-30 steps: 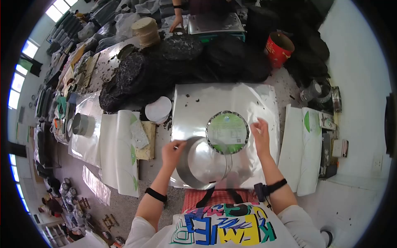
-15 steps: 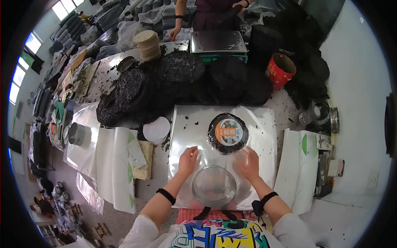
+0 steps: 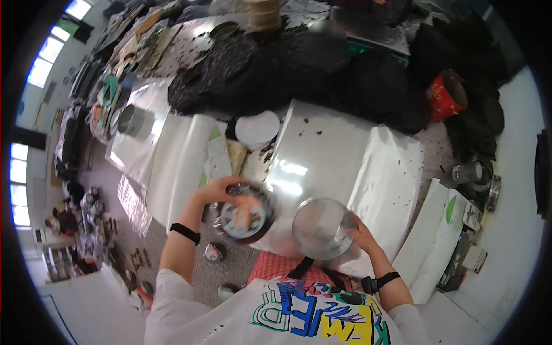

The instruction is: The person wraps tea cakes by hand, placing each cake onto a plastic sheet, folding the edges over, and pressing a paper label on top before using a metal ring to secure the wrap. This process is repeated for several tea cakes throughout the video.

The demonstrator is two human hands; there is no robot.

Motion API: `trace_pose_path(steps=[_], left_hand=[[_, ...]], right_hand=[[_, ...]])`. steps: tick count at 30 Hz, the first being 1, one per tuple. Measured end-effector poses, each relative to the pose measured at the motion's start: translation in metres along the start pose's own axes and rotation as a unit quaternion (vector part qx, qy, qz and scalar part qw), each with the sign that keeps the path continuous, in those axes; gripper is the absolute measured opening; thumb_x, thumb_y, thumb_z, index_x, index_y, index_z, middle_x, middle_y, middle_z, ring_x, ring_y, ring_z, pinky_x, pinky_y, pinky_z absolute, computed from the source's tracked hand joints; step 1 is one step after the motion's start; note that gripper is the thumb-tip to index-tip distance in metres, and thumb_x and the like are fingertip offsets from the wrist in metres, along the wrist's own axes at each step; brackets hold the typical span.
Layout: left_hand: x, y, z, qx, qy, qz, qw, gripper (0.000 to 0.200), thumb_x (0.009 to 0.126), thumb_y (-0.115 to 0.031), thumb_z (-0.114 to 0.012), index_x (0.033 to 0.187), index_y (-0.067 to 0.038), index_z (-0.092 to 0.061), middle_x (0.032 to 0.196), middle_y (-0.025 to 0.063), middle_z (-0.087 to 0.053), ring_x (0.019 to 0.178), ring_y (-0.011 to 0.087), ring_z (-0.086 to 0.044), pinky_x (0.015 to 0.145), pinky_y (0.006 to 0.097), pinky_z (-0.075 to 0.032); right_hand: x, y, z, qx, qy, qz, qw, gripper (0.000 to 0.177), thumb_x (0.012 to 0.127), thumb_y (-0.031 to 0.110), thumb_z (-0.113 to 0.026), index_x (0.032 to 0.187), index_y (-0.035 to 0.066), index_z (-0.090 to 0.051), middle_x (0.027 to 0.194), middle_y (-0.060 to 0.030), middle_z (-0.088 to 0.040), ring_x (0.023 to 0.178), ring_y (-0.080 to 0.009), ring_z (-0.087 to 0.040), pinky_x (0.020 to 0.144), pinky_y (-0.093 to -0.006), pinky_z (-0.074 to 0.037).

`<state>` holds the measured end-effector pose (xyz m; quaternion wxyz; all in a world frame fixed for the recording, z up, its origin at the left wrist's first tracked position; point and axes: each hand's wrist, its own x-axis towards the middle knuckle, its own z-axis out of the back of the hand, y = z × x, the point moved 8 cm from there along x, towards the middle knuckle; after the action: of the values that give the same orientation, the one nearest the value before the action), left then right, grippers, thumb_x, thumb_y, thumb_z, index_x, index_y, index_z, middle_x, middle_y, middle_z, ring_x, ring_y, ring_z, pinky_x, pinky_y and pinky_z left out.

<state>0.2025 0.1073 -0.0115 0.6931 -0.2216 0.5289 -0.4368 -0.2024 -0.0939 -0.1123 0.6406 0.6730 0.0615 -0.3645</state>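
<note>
Dark film-wrapped disc point(image 3: 244, 215) with an orange label being gripped from above by the curled left hand point(image 3: 221, 187), hovering just left of the metal ring point(image 3: 319, 227); right hand point(image 3: 361, 233), fingers half open, resting against that ring's right rim on the silver sheet point(image 3: 322, 155) over the desk point(image 3: 428, 146).

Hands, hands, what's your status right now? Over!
Left hand grips wrapped disc. Right hand holds metal ring on silver sheet. Dark cakes piled beyond sheet.

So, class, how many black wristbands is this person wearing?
2. The left wristband sits behind the left hand, which holds the wrapped disc; the right wristband sits behind the right hand, which touches the metal ring.
</note>
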Motion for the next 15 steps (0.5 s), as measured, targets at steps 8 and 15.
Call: trace_pose_path(steps=[8,15], left_hand=[[-0.029,0.013,-0.146,0.197,-0.005,-0.162,0.967,0.023,0.068,-0.023,-0.077,0.086,-0.011,-0.069,0.096,0.0076,-0.064,0.100,0.0279,-0.058,0.086,0.0390,-0.046],[0.001,0.077,-0.224,0.158,0.019,-0.164,0.974,0.032,0.066,-0.032,-0.079,0.090,-0.018,-0.063,0.101,0.0063,-0.058,0.100,0.0301,-0.054,0.086,0.0431,-0.041]], right_hand=[[-0.021,0.034,0.024,0.057,-0.160,0.065,0.983,0.067,0.073,0.000,-0.040,0.141,0.000,-0.039,0.136,-0.0121,-0.048,0.129,-0.0210,-0.043,0.109,-0.0303,-0.030],[0.025,-0.221,0.157,0.002,-0.374,0.075,0.924,0.076,0.071,0.000,-0.049,0.145,0.003,-0.032,0.134,-0.0145,-0.050,0.123,-0.0289,-0.049,0.104,-0.0330,-0.037]])
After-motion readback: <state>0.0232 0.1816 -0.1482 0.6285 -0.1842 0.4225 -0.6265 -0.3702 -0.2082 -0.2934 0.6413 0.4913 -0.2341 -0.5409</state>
